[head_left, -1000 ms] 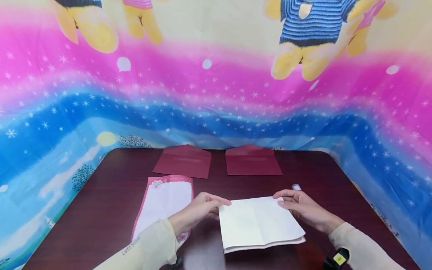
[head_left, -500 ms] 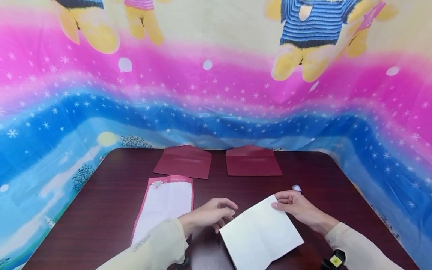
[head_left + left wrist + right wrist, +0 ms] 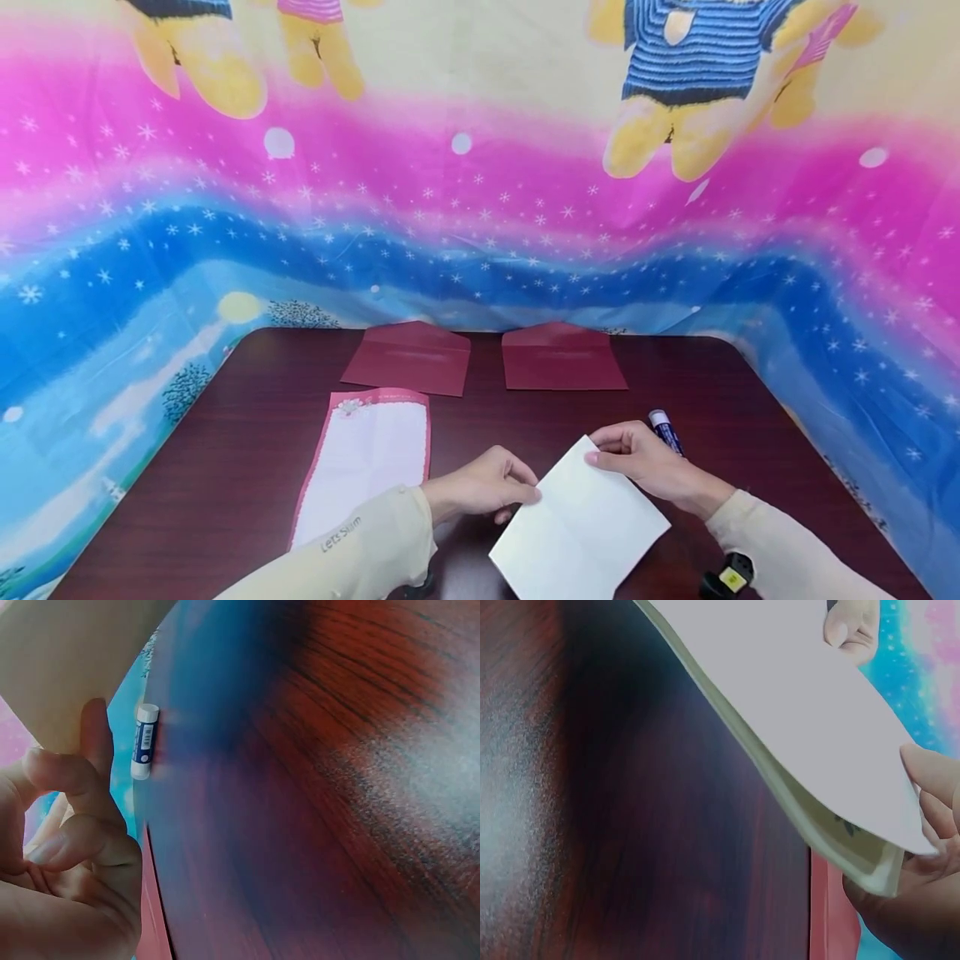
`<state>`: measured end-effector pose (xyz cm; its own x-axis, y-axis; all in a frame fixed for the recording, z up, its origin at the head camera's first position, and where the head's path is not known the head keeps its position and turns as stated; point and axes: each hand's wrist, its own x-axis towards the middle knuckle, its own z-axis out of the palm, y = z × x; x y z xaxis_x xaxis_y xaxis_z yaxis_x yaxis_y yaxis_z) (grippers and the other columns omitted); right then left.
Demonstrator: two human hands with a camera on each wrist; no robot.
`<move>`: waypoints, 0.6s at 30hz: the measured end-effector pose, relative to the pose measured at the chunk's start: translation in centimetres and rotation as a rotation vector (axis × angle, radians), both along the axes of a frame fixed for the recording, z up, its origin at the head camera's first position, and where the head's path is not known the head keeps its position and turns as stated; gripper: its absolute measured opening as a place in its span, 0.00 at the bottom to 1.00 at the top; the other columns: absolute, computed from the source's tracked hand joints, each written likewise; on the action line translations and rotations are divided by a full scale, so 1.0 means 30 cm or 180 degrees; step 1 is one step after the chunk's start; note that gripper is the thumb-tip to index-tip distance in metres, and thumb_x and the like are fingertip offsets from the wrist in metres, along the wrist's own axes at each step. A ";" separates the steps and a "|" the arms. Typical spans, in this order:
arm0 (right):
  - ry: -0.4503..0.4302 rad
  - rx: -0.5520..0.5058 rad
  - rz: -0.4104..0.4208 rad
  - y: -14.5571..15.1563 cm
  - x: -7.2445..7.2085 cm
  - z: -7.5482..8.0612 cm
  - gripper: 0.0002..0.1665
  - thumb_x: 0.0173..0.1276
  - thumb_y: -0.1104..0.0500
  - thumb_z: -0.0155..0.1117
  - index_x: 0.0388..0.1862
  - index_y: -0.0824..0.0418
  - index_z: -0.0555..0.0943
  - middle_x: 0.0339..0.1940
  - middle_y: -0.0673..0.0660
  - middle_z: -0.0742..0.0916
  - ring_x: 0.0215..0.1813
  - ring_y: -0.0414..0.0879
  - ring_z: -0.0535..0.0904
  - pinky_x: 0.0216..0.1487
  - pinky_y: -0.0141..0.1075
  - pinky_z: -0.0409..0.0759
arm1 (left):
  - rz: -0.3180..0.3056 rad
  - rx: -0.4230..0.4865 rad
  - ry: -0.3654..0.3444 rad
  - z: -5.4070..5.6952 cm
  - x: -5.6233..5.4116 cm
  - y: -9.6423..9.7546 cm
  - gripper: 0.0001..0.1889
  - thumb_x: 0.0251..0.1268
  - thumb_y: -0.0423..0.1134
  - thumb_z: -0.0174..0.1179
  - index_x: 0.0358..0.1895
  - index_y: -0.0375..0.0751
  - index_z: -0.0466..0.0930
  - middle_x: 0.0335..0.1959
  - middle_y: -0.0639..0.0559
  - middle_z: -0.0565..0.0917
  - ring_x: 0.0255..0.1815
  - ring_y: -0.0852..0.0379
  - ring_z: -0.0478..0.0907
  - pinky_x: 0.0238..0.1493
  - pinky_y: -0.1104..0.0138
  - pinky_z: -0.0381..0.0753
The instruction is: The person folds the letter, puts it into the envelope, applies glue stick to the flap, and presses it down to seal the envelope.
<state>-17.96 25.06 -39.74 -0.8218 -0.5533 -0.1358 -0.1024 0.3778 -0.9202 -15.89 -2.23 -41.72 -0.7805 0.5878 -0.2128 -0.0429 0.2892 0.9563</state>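
A folded sheet of white letter paper [image 3: 585, 525] is held tilted above the table in the head view. My right hand [image 3: 648, 462] pinches its far corner between thumb and fingers. My left hand [image 3: 487, 483] pinches the left edge, also seen in the left wrist view, where the thumb and a finger meet the paper [image 3: 75, 667]. In the right wrist view the two layers of the paper [image 3: 802, 727] gape slightly, with a dark printed mark inside. Just beyond my right hand lies a glue stick [image 3: 666, 432], white-capped with a blue label.
Two dark red envelopes [image 3: 408, 358] lie at the back of the table [image 3: 247, 450], flaps toward the wall. A pink-bordered letter sheet [image 3: 375, 450] lies flat at left, partly under my left sleeve [image 3: 360, 542]. A printed cloth [image 3: 480, 192] hangs around the table.
The folded paper has turned from level to slanted. My left hand let go of its corner, then took hold along the left edge. My right hand moved slightly left, uncovering more of the glue stick.
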 end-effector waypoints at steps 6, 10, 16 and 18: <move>0.0037 0.0073 -0.0130 -0.008 -0.006 0.005 0.21 0.76 0.54 0.61 0.58 0.68 0.82 0.46 0.62 0.90 0.40 0.42 0.88 0.41 0.36 0.86 | 0.0019 -0.0010 0.0045 -0.003 0.007 0.006 0.04 0.64 0.29 0.62 0.33 0.33 0.86 0.08 0.56 0.72 0.06 0.65 0.63 0.17 0.75 0.65; 0.0016 0.0192 -0.0325 0.003 -0.016 0.006 0.26 0.78 0.51 0.58 0.63 0.69 0.79 0.52 0.62 0.89 0.44 0.40 0.87 0.45 0.33 0.85 | 0.0054 0.0003 0.0081 -0.002 0.008 0.004 0.04 0.66 0.29 0.60 0.34 0.33 0.84 0.10 0.55 0.74 0.06 0.65 0.63 0.16 0.75 0.64; -0.0291 0.0014 -0.0428 0.041 -0.020 0.001 0.33 0.81 0.45 0.50 0.71 0.70 0.71 0.58 0.58 0.87 0.51 0.38 0.85 0.51 0.33 0.84 | 0.0280 0.0089 0.0038 -0.009 0.004 -0.009 0.04 0.70 0.30 0.58 0.36 0.35 0.80 0.11 0.56 0.75 0.07 0.66 0.63 0.14 0.75 0.60; -0.0555 -0.0275 -0.0401 0.055 -0.014 -0.006 0.34 0.83 0.44 0.46 0.74 0.67 0.67 0.57 0.54 0.87 0.52 0.40 0.86 0.52 0.36 0.85 | 0.0344 0.0167 0.0017 -0.010 0.002 -0.011 0.03 0.70 0.29 0.57 0.38 0.33 0.80 0.11 0.55 0.75 0.08 0.65 0.63 0.15 0.75 0.60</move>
<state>-18.39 26.71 -39.91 -0.8534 -0.4636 -0.2383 0.1039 0.2967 -0.9493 -15.84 -2.56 -42.02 -0.8409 0.5105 -0.1795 -0.0659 0.2326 0.9703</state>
